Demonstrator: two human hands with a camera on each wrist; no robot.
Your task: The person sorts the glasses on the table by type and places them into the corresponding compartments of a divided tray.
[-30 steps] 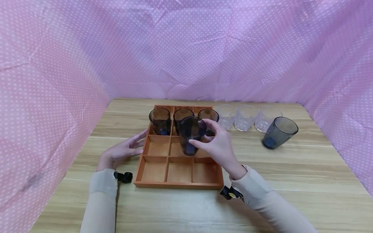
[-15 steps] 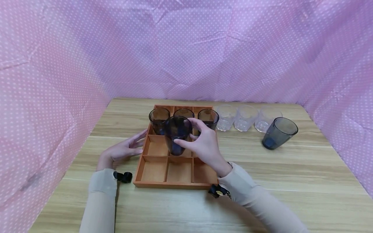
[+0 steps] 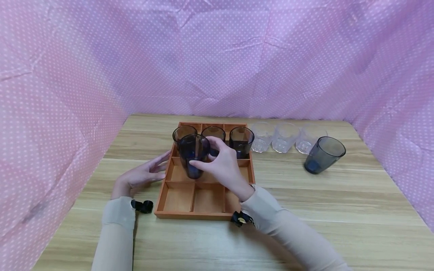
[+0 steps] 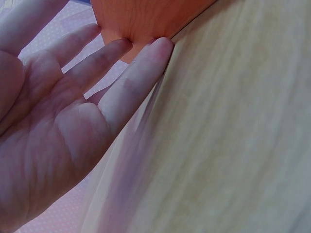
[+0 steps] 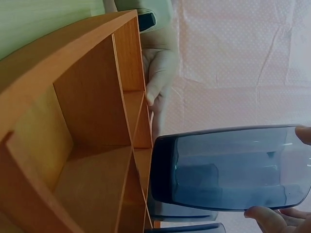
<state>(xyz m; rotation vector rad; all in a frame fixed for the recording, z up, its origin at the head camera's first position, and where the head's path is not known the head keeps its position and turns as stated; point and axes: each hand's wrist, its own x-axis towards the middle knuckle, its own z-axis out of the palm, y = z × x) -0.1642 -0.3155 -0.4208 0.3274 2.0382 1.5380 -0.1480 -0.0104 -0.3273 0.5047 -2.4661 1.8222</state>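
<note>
My right hand [image 3: 223, 167] holds a dark tinted drinking glass [image 3: 192, 150] between thumb and fingers, above the left part of the middle row of a wooden compartment tray [image 3: 207, 216]. In the right wrist view the same glass [image 5: 223, 170] has its base close to the tray's dividers [image 5: 131, 141]. My left hand [image 3: 142, 175] touches the tray's left side with extended fingertips, as the left wrist view also shows. Dark glasses stand in the tray behind: one at left [image 3: 184, 130], partly hidden by the held glass, one in the middle [image 3: 213, 131] and one at right [image 3: 242, 143].
Right of the tray stand three clear glasses [image 3: 285, 138] in a row. Another dark glass [image 3: 324, 156] stands on the wooden table [image 3: 325, 210] in front of them. Pink dotted cloth [image 3: 217, 60] surrounds the table at the back and sides.
My right hand has carried the dark glass leftward, from over the tray's middle to over its left part. The left hand stays at the tray's side.
</note>
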